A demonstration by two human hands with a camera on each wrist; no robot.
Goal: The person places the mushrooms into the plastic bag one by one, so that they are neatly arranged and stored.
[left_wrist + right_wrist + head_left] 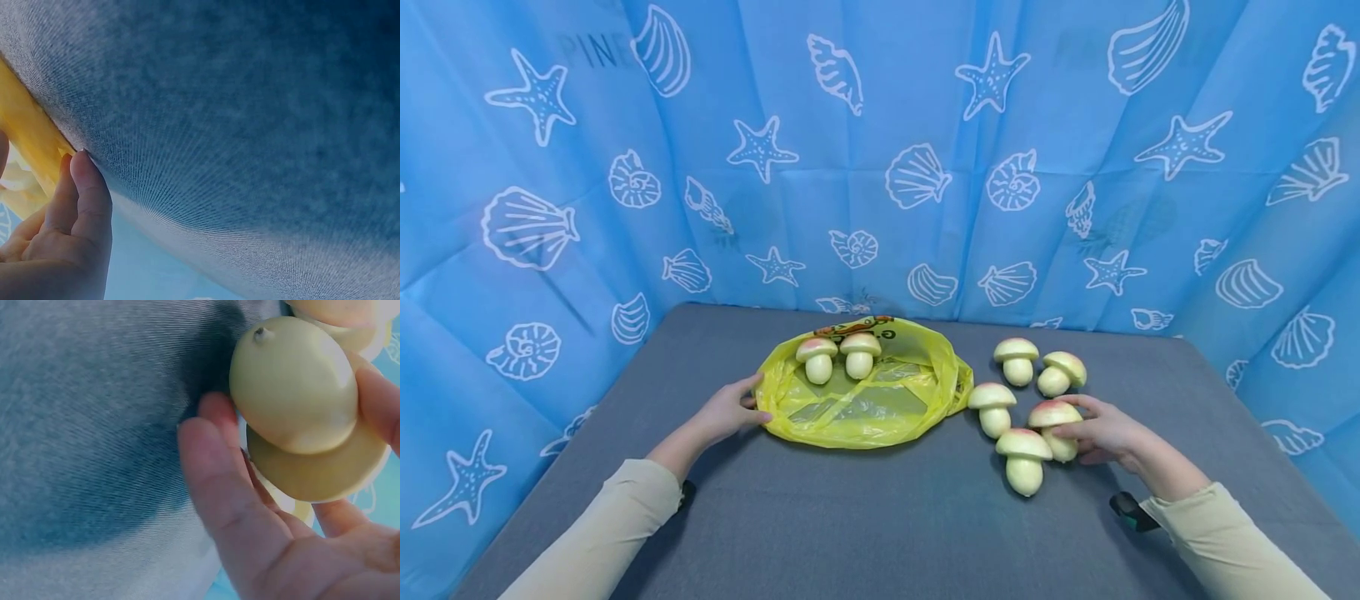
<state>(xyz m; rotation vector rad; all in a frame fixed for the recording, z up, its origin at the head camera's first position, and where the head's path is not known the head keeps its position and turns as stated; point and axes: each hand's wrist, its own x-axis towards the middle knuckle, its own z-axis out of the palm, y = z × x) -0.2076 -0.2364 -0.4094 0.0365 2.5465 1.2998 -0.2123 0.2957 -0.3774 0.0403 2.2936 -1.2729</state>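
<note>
My left hand (727,410) is at the left end of a yellow plastic bag (853,433), its fairly straight fingers (90,187) touching the bag's side with the thumb spread apart. The bag lies with its mouth wide, and two pale toy mushrooms (860,356) with pinkish caps are inside, toward the back. On the right, my right hand (1108,432) grips another toy mushroom (294,394), thumb on one side of it and fingers round the other. Its rounded stem end faces the right wrist camera. Several similar mushrooms (1024,461) stand or lean close by.
The grey cloth-covered table (880,525) reaches back to a blue curtain (895,108) printed with white shells and starfish. The curtain also lines both sides. Dark wrist devices (1133,512) show at the cuffs.
</note>
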